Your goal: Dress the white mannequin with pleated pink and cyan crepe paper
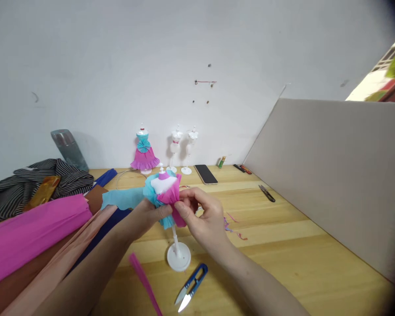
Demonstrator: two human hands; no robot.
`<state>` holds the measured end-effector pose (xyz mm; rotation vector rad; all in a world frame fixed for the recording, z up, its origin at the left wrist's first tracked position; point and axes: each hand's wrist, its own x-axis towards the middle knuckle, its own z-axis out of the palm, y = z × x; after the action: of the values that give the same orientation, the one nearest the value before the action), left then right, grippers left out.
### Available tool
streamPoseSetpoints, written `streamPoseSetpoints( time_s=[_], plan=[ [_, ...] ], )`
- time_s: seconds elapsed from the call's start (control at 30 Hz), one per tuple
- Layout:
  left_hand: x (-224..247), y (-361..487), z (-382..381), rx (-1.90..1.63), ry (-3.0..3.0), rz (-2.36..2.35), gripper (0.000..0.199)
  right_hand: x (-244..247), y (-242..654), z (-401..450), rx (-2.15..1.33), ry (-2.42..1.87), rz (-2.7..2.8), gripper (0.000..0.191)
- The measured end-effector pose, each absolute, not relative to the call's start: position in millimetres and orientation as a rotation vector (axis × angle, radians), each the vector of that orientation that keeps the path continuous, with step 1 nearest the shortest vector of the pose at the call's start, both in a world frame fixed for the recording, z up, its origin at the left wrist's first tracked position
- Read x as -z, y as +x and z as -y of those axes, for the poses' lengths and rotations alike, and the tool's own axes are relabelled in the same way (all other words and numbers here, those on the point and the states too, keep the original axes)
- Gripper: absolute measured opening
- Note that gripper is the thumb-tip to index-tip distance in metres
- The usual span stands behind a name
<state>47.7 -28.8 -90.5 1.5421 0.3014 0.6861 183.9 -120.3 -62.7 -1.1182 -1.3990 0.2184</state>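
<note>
A small white mannequin (158,185) on a round stand stands tilted in front of me, dressed in blue and pink crepe paper. My left hand (151,213) is closed around its body from the left, thumb in front; its other fingers are hidden behind. My right hand (200,210) pinches the pink crepe paper (170,195) at the mannequin's right side between thumb and fingers. Below the stand lie blue-handled thread snips (194,283), blades toward me. A narrow pink paper strip (145,281) rests to their left.
Crepe paper rolls (42,232) and striped cloth (9,188) lie at left, near a bottle (69,147). By the wall stand a dressed mannequin (145,153) and two mostly bare mannequins (175,147). A phone (206,174), black snips (266,193) and a white partition (332,175) are rightward.
</note>
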Motion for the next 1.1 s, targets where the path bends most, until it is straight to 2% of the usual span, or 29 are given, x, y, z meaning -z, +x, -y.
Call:
streamPoseSetpoints(
  time_s=[0.17,0.33,0.63,0.77,0.93,1.1],
  plan=[
    [90,44,34,-0.635,1.586,-0.419,0.034,59,184,122,-0.213,-1.133,1.38,0.022],
    [92,45,35,-0.646,1.643,-0.333,0.044,58,187,125,-0.299,-1.097,1.351,0.018],
    [91,43,33,-0.603,1.777,-0.297,0.049,54,198,126,-0.544,-1.002,1.312,0.017],
    [89,40,36,-0.615,1.784,-0.345,0.05,53,199,125,-0.488,-1.047,1.285,0.019],
    [85,42,37,-0.57,1.782,-0.32,0.037,51,198,126,-0.441,-1.038,1.249,0.022],
    [85,43,37,-0.564,1.742,-0.314,0.038,50,198,126,-0.438,-1.048,1.252,0.022]
  ],
)
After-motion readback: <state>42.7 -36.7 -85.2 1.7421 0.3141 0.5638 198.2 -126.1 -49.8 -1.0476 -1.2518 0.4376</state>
